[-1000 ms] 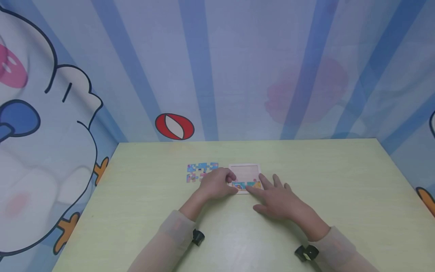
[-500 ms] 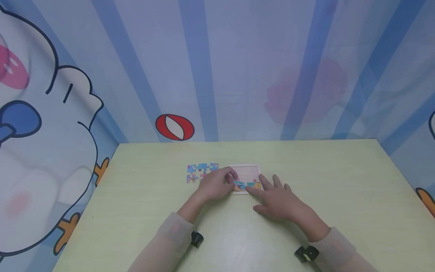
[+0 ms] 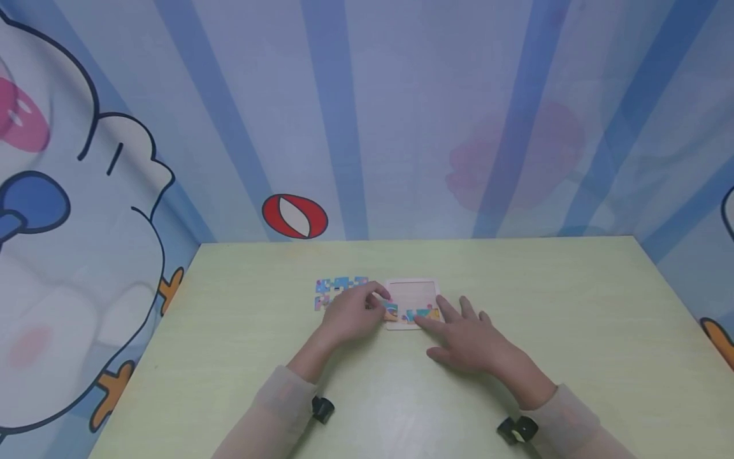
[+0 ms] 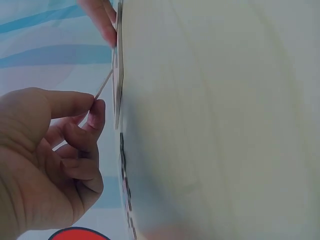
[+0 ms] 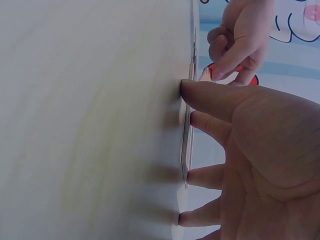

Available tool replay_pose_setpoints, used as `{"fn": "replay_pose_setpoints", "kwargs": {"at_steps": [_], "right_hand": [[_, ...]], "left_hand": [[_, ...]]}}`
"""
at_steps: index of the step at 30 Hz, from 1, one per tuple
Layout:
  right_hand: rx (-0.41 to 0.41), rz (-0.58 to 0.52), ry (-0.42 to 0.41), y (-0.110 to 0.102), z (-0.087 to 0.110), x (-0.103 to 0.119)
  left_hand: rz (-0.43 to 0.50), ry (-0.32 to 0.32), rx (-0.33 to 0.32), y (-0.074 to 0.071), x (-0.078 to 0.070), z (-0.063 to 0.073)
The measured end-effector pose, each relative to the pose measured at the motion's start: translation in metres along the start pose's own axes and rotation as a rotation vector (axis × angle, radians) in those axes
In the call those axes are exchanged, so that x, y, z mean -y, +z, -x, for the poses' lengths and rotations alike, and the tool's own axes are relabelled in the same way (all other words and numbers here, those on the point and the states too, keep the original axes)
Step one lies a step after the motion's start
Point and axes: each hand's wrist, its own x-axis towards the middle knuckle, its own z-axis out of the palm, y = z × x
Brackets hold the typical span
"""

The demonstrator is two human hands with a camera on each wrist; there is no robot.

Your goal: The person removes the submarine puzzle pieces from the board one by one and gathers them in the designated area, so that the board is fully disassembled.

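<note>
Behind 1 pale yellow-green table [image 3: 229, 319], 1 blue-striped backdrop [image 3: 395, 95]. Printed there at far left, 1 large white cartoon animal [image 3: 74, 268]; farther right, 1 red-and-white ball [image 3: 295, 216], just above the table's back edge. On the table, left of centre, at least 4 loose puzzle pieces [image 3: 342, 282]; cannot tell the full count, being partly covered.

From the lower left, 1 pale sleeve and 1 black wrist device [image 3: 322, 410], then the left hand [image 3: 351, 313], angled up and rightward, lifted off the table. Fingers nearly closed at the tips, holding 1 tilted puzzle piece [image 3: 390, 311] between thumb and forefinger, above the left rim of 1 shallow frame [image 3: 413, 294]. Cannot tell whether touching that rim.

Inside the frame, along the near side towards the right, at least 1 colourful section [image 3: 427, 313]; cannot tell the count there, with a fingertip in front.

At right, the right hand [image 3: 467, 339], palm down, fingers spread wide and holding nothing: forefinger on the colourful section, middle finger at the right rim, thumb out to the left. Below, 1 more black wrist device [image 3: 518, 429].
</note>
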Motion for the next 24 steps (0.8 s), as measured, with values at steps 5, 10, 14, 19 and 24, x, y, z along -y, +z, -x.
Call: {"fn": "replay_pose_setpoints", "kwargs": {"at_steps": [5,10,14,19,24], "right_hand": [[0.005,-0.005,0.005,-0.001,0.0,0.001],[0.004,-0.02,0.003,-0.001,0.001,0.002],[0.005,-0.021,0.002,-0.001,0.002,0.003],[-0.002,-0.012,0.005,0.0,0.002,0.002],[-0.012,-0.014,-0.003,0.0,0.002,0.0]], "left_hand": [[0.016,-0.011,-0.043,-0.011,0.006,0.01],[0.025,-0.078,-0.081,-0.024,0.02,0.022],[0.016,-0.164,-0.097,-0.034,0.036,0.032],[0.017,-0.215,-0.089,-0.047,0.054,0.042],[0.033,-0.237,-0.071,-0.058,0.068,0.05]]}}
